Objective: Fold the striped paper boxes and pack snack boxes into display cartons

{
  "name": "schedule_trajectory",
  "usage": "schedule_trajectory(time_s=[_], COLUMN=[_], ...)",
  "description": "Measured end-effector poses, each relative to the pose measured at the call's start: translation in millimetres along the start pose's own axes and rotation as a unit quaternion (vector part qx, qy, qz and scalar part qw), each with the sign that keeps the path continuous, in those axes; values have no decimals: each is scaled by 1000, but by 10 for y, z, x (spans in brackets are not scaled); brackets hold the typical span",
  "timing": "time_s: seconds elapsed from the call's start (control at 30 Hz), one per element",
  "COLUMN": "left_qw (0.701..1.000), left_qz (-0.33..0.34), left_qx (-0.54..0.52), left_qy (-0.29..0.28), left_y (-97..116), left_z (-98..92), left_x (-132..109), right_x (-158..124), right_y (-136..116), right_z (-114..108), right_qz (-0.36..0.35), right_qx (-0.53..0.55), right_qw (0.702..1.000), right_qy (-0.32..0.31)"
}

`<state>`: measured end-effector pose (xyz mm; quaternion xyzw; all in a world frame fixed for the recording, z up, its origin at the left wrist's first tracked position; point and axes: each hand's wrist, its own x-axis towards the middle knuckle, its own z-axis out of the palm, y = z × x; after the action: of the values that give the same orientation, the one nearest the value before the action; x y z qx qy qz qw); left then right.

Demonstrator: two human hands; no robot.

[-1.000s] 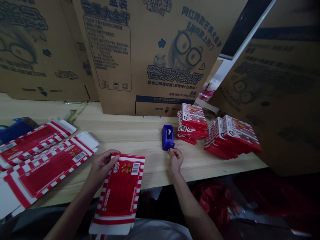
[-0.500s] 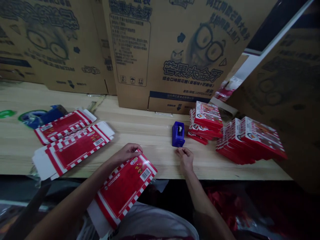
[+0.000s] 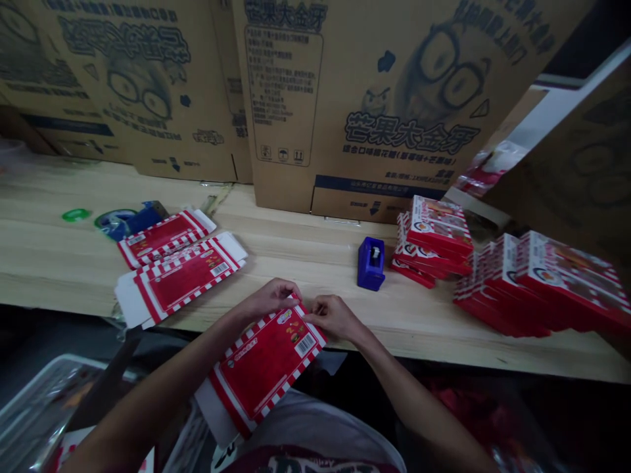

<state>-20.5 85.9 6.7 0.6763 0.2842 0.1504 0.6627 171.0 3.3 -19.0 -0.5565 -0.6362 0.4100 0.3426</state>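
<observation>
A red and white striped carton (image 3: pixel 269 364), still flat-looking, slants over the table's front edge with a white end flap at its lower end. My left hand (image 3: pixel 276 297) grips its upper left edge, fingers curled over the top. At the carton's upper right corner, my right hand (image 3: pixel 331 315) is closed in a pinch with its fingertips against the edge. Whatever lies between those fingertips is too small to make out. Beyond my right hand stands a blue tape dispenser (image 3: pixel 371 264) with a roll in it.
Several flat cartons (image 3: pixel 185 279) lie on the left of the table (image 3: pixel 296 253), near a blue tape tool (image 3: pixel 135 221) and a green ring (image 3: pixel 75 215). Filled-looking red boxes are stacked at right (image 3: pixel 438 226) and farther right (image 3: pixel 566 276). Large cardboard boxes (image 3: pixel 394 112) line the back.
My right hand has moved left from the tape dispenser to the carton's upper corner. My left hand still holds the carton. The whole view has shifted slightly.
</observation>
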Motion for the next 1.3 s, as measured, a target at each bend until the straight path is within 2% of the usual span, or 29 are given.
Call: schedule_trajectory(time_s=[0.07, 0.17, 0.3, 0.4, 0.47, 0.53, 0.67, 0.73, 0.8, 0.87, 0.93, 1.0, 1.13, 1.2, 1.3], left_qw=[1000, 1000, 999, 998, 997, 994, 991, 995, 993, 967, 907, 849, 742, 696, 662], left_qz=[2, 10, 37, 57, 71, 80, 72, 51, 29, 24, 30, 39, 40, 23, -13], left_qx=[-1, 7, 23, 19, 32, 57, 96, 65, 1, -77, -142, -171, -171, -158, -121], left_qy=[4, 3, 1, 7, 24, 44, 59, 62, 111, 243, 395, 498, 647, 700, 740], left_y=[22, 90, 239, 354, 422, 483, 556, 532, 465, 376, 282, 190, 11, -73, -183], left_z=[-17, -18, 13, 9, -18, -58, -192, -325, -516, -751, -1018, -1312, -1901, -2128, -2298], left_x=[-27, -62, -125, -179, -213, -244, -297, -332, -407, -543, -727, -923, -1228, -1323, -1404], right_x=[-17, -31, -49, -52, -46, -37, 12, 87, 196, 302, 368, 380, 312, 280, 257], right_y=[-1, -63, -175, -225, -246, -269, -292, -247, -152, -15, 141, 284, 435, 449, 448], right_z=[26, 7, -36, -17, 13, 41, 70, 77, 83, 80, 58, 23, -25, -25, -11], right_qz=[26, 70, 129, 152, 160, 171, 197, 199, 194, 185, 182, 184, 186, 187, 186], right_qx=[66, 203, 370, 476, 517, 526, 511, 520, 538, 546, 539, 534, 550, 555, 555], right_qw=[997, 976, 915, 860, 834, 827, 832, 829, 820, 815, 816, 814, 804, 800, 799], right_qy=[7, -40, -101, -105, -104, -103, -89, -50, 2, 60, 109, 136, 127, 131, 137])
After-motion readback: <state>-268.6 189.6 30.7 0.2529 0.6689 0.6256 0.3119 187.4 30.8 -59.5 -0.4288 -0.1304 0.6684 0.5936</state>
